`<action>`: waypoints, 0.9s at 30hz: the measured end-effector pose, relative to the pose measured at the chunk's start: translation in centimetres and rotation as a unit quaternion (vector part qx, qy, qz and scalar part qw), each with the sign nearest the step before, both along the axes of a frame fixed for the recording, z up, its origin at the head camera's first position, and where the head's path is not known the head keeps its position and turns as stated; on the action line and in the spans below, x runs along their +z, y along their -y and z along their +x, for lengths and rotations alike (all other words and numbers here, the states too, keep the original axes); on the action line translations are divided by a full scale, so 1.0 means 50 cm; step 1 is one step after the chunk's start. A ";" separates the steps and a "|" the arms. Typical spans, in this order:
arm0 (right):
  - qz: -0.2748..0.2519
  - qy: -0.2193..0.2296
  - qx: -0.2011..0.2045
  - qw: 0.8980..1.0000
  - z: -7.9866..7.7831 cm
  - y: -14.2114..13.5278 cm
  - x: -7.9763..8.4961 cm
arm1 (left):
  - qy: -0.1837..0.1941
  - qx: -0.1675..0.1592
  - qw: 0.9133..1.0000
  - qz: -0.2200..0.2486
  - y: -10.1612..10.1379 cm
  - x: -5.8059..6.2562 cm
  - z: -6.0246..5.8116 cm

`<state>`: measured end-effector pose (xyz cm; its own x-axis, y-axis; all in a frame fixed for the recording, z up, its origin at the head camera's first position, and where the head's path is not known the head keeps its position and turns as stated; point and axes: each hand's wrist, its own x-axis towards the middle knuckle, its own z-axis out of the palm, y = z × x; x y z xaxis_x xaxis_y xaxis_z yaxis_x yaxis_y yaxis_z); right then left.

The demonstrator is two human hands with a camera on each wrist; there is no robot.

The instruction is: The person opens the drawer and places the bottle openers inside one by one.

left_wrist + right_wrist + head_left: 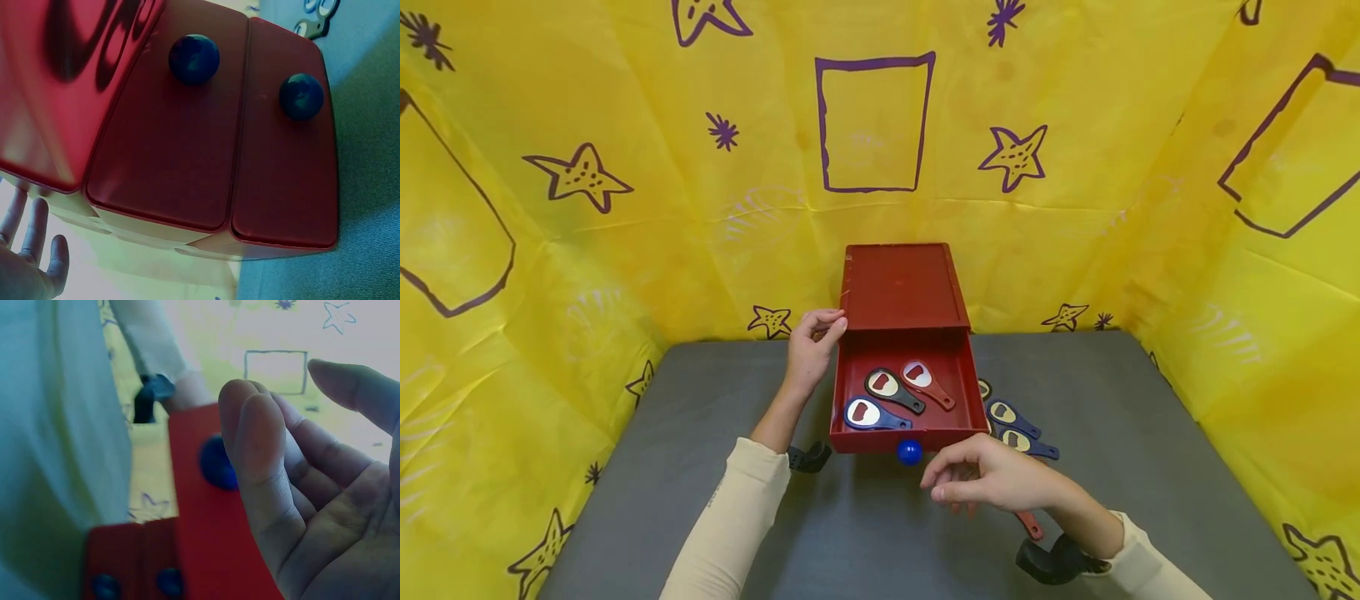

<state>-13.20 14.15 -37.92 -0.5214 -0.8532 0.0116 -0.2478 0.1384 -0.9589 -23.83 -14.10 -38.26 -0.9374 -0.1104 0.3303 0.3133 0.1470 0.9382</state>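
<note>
A red drawer cabinet [901, 287] stands at the back with its top drawer [872, 442] pulled out. Inside lie a blue bottle opener [891, 420], a black bottle opener [910, 400] and a red bottle opener [938, 394]. My left hand [808, 358] is at the cabinet's left side by the top front edge; in the left wrist view its fingers [36, 231] are extended beside the wall. Just right of the drawer's blue knob [910, 452] is my right hand [992, 477], fingers loosely bent, holding nothing.
Several more bottle openers, including a blue one [1013, 417], lie on the grey table [715, 500] right of the drawer; a red handle [1030, 525] shows below my right forearm. Two lower drawers [169, 144] are closed. Yellow patterned cloth [872, 217] surrounds the table's back and sides.
</note>
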 end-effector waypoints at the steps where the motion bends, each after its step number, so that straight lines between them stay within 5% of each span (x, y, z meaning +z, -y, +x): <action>1: 0.001 0.013 -0.002 1.000 0.001 0.003 -0.008 | -0.001 -0.001 1.000 -0.002 0.000 0.000 -0.001; 7: -0.003 0.130 -0.067 0.989 0.011 0.033 -0.065 | -0.005 -0.001 1.000 0.000 0.001 0.000 -0.001; 14: -0.064 0.235 -0.162 0.956 0.025 0.066 -0.110 | -0.004 0.001 1.000 -0.002 0.001 -0.002 -0.001; 18: -0.088 0.253 -0.192 0.944 0.030 0.078 -0.114 | -0.006 0.003 1.000 -0.002 0.000 -0.002 0.000; 27: -0.123 0.243 -0.229 0.935 0.033 0.092 -0.121 | -0.012 0.006 1.000 -0.003 -0.002 0.001 0.001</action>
<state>-11.53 9.53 -43.95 -0.8258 -0.5420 -0.1557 0.2568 -0.1157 -0.9595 -23.76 -14.00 -38.23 -0.9282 -0.1188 0.3526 0.3333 0.1557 0.9299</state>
